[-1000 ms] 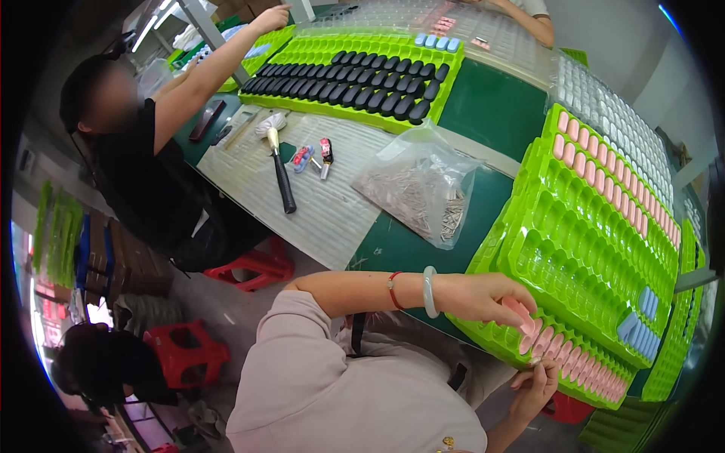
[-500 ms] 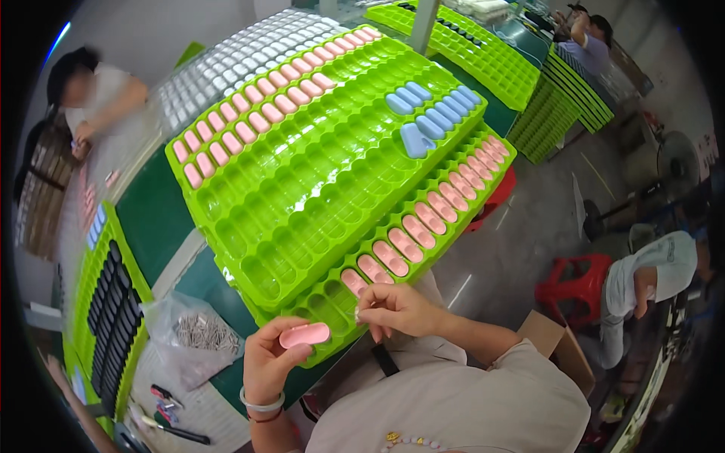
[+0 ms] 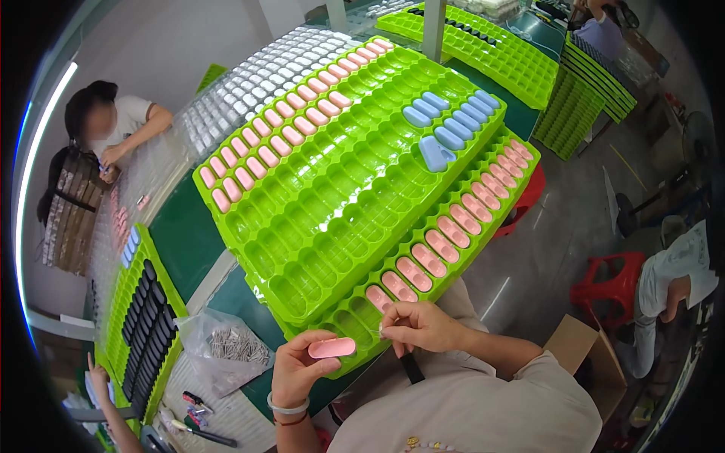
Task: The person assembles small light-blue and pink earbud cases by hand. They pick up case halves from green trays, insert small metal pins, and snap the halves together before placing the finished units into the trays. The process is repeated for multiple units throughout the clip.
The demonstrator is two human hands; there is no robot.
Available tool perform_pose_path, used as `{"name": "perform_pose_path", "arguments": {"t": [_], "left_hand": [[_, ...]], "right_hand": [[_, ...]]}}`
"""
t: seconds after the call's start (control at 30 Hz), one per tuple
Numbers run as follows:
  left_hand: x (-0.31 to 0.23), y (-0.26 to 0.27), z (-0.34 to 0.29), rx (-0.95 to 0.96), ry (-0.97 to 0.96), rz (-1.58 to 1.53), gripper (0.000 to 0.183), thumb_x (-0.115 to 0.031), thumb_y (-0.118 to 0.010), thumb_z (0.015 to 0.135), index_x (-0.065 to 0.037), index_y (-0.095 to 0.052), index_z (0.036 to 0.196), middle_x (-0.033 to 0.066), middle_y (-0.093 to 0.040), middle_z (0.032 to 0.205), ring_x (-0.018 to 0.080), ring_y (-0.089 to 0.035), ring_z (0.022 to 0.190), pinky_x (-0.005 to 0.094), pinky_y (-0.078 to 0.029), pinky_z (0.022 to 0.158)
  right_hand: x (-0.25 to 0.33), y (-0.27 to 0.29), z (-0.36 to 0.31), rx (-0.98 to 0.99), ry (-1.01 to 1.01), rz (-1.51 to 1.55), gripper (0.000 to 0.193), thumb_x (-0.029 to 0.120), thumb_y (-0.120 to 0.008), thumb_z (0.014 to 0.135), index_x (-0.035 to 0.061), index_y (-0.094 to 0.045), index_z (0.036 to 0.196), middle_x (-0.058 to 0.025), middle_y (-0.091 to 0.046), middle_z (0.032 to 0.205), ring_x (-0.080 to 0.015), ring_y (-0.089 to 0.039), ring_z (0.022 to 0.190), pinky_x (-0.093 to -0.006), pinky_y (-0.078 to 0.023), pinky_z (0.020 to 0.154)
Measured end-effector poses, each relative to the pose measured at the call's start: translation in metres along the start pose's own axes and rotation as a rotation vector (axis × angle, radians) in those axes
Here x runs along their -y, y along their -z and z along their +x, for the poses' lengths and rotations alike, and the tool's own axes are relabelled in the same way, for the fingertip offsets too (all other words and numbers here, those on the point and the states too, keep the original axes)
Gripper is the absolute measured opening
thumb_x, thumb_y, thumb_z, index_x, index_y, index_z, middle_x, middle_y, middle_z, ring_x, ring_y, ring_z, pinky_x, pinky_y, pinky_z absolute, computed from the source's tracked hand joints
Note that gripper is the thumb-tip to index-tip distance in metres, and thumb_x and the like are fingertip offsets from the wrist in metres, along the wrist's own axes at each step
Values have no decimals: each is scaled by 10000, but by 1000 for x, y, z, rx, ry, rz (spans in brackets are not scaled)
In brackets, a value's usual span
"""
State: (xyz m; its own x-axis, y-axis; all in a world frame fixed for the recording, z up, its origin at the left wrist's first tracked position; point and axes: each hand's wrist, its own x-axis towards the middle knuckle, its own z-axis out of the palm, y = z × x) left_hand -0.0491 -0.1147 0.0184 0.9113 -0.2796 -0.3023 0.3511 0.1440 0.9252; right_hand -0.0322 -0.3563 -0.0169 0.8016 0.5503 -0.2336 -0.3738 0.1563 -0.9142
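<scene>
My left hand (image 3: pixel 293 377) grips a pink oval plastic piece (image 3: pixel 332 348) between thumb and fingers, its long side lying crosswise. Just to its right, my right hand (image 3: pixel 424 327) is closed in a pinch; a tiny pale bit shows at the fingertips, too small to name. Both hands are over the near edge of the lower green tray (image 3: pixel 349 318). A row of pink oval pieces with hollows (image 3: pixel 429 259) fills that tray's edge pockets. Resting on it, the upper green tray (image 3: pixel 325 215) carries pink ovals (image 3: pixel 263 157) at the far left and blue pieces (image 3: pixel 461 124) at the right.
At left lie a clear bag of small metal pins (image 3: pixel 226 346), a green tray of black pieces (image 3: pixel 151 325) and a dark-handled tool (image 3: pixel 204 433). A co-worker (image 3: pixel 124 124) sits at far left. A red stool (image 3: pixel 608 291) and cardboard box (image 3: pixel 578 359) stand at right.
The whole scene has shifted rightward and slightly down in the picture as my head turned. My hands keep nearly the same pose, with the pink piece still in the left.
</scene>
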Motion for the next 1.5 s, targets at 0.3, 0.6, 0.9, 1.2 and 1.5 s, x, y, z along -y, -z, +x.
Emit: {"name": "perform_pose_path", "arguments": {"t": [0.3,0.6,0.9,1.2,1.5], "left_hand": [[2,-6,2,13,44,5,246,7,-638,766,35,-583,1005,83,-617,927,90,-559,734,187,-443,609],[-37,-40,47,-114,118,-171,392,-285,-441,920,-55,-423,603,87,-460,587,123,-363,469,226,-295,463],[-118,-158,233,-12,183,880,291,-226,-574,868,39,-609,983,-8,-542,594,45,-512,522,178,-379,471],[-93,-187,293,33,374,917,319,-303,-581,869,-7,-604,753,-8,-554,567,32,-489,469,172,-344,434],[-86,-182,284,5,310,855,272,-259,-599,863,5,-614,798,11,-586,562,49,-521,456,175,-341,420]], "right_hand": [[0,7,-6,2,0,5,129,142,-532,883,13,-518,882,-25,-577,654,-70,-579,565,-188,-424,467],[12,37,-27,280,86,7,99,113,-575,858,24,-548,894,-21,-589,772,-68,-576,648,-206,-454,575],[2,104,-36,299,395,147,111,151,-558,850,47,-541,884,-18,-570,810,-90,-548,678,-233,-432,565],[-4,155,-30,275,439,314,78,102,-578,842,52,-551,895,-3,-574,835,-72,-551,701,-213,-445,577],[-7,160,-27,352,388,320,89,116,-591,842,53,-564,900,8,-581,813,-58,-541,706,-210,-443,597]]}}
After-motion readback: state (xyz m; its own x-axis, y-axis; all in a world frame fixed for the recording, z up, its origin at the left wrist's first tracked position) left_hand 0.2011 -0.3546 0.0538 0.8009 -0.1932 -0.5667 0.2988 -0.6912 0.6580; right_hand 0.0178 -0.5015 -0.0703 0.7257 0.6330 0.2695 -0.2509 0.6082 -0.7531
